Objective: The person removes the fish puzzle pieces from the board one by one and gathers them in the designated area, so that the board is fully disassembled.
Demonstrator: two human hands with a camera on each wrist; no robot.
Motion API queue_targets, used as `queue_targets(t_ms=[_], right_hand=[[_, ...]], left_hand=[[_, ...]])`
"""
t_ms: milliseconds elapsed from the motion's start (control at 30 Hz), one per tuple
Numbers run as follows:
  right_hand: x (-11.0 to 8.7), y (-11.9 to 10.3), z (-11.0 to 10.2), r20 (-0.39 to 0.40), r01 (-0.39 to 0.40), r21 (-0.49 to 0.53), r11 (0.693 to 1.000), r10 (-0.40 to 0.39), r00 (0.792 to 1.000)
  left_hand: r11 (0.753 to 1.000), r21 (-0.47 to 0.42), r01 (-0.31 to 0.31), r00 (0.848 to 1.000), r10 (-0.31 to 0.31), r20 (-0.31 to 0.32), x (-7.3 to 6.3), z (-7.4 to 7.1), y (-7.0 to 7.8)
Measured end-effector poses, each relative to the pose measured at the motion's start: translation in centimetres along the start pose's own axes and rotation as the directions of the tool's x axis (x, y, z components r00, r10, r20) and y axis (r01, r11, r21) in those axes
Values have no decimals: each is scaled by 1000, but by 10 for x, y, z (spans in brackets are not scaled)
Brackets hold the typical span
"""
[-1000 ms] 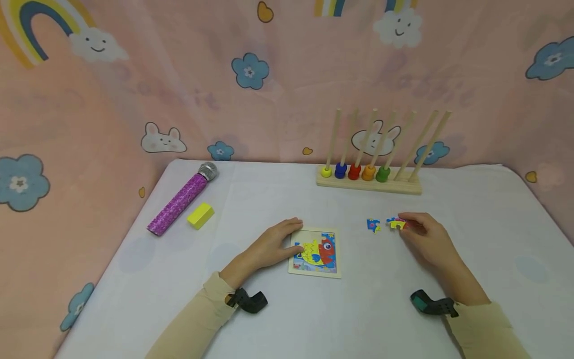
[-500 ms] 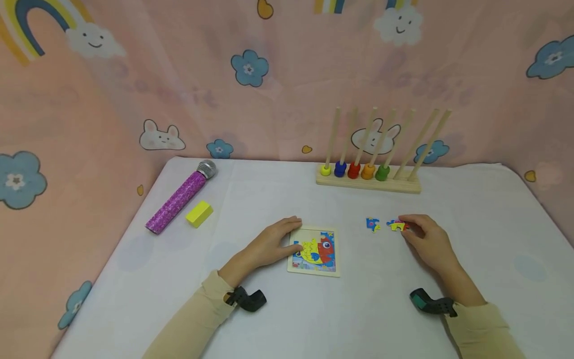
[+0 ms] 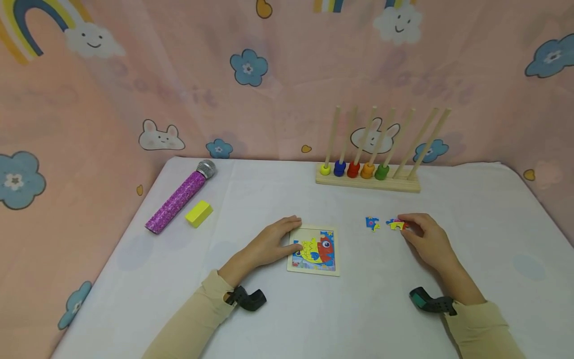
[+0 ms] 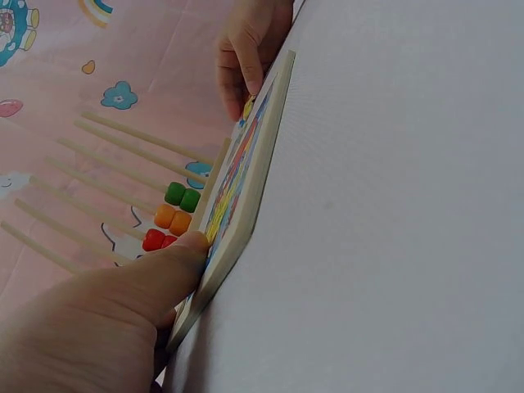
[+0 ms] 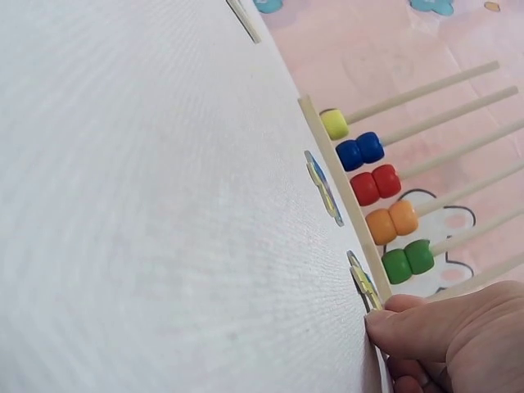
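Note:
My left hand (image 3: 269, 243) grips the left side of a small wooden fish puzzle board (image 3: 309, 232). Its thumb lies over the face of the board, as the left wrist view also shows. A yellow and red fish fills part of the picture, and bare wood shows at the upper left. Off to the right, my right hand (image 3: 428, 240) pinches a yellow, blue and red puzzle piece (image 3: 395, 225) by its right end, low over the cloth. Just left of that lies another puzzle piece (image 3: 371, 224), mostly blue with a yellow corner.
A wooden peg rack (image 3: 367, 185) with coloured beads stands at the back right, its tall pegs upright. On the left lie a glittery purple microphone (image 3: 179, 199) and a yellow block (image 3: 199, 214). White cloth (image 3: 358, 314) covers the table, with a pink patterned backdrop behind.

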State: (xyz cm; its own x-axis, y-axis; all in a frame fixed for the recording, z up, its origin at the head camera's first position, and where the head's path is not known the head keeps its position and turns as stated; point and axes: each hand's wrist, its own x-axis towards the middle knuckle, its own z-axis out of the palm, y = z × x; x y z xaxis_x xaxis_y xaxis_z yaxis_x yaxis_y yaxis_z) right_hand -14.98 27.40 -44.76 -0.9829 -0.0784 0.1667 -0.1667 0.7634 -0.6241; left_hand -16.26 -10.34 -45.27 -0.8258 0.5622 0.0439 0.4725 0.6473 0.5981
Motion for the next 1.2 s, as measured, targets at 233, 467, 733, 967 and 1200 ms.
queue_targets(t_ms=[233,467,733,967,1200], right_hand=[[-1,0,-1,4,-2,6,1000,2,1000],[-1,1,0,1,-22,12,1000,22,1000],[-2,0,0,-36,-39,36,999,40,999],[-1,-3,-5,-24,-55,40,998,56,998],[1,-16,-9,42,-49,99,994,45,998]], left_hand=[[1000,-3,10,1000,-10,6,-1,0,0],[1000,7,2,1000,-2,6,0,0,-1],[1000,2,-7,1000,7,5,0,0,-2],[1000,0,-3,1000,3,3,0,0,-2],[1000,-3,-2,1000,2,5,1,1,-2]])
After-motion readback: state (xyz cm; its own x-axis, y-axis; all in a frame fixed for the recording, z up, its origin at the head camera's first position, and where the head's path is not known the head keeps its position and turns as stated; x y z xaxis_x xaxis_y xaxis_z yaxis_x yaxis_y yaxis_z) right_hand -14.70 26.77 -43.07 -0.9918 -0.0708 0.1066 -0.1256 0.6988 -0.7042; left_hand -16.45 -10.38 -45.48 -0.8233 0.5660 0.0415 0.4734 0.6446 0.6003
